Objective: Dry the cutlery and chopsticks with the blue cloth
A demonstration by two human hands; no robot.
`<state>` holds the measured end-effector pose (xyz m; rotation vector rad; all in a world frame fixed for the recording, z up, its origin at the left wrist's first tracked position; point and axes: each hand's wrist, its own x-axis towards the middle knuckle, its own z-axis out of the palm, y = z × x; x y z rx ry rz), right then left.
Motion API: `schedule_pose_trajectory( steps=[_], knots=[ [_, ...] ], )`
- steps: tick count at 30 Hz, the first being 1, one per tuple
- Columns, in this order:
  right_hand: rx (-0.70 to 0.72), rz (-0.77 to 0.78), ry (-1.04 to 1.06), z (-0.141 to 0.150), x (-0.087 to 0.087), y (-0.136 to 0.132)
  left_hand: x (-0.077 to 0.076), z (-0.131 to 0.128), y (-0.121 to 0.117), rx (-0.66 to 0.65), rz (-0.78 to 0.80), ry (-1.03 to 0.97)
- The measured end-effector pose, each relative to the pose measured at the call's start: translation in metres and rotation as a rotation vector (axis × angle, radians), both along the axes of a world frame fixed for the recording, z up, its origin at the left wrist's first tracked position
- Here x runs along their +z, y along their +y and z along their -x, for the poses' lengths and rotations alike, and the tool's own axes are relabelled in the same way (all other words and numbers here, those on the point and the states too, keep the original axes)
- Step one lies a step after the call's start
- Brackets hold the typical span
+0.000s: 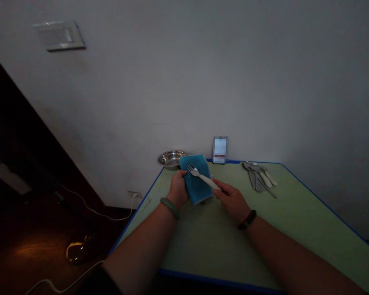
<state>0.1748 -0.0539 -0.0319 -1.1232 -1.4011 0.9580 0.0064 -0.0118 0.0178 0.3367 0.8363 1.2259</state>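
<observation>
A folded blue cloth is gripped along its left side by my left hand, raised over the table. My right hand pinches the end of a fork's pale handle. The fork lies across the front of the cloth, its metal tines pointing up and left toward my left thumb. Part of the left fingers is hidden behind the cloth.
A shiny metal bowl stands at the table's back left corner. An upright phone leans by the wall. Several pieces of cutlery lie at the back right. The green table has a blue edge; white cables run at the left.
</observation>
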Motion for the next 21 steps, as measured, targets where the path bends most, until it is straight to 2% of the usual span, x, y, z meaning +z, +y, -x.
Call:
schedule_pose_trajectory(
  steps=[13, 21],
  knots=[
    [-0.004, -0.007, 0.020, 0.0009, -0.0003, 0.0000, -0.0002, 0.0003, -0.0016, -0.043, -0.026, -0.008],
    [-0.003, -0.030, 0.031, 0.0015, -0.0001, -0.0002, 0.0073, 0.0011, -0.0063, -0.034, -0.060, 0.006]
  ],
)
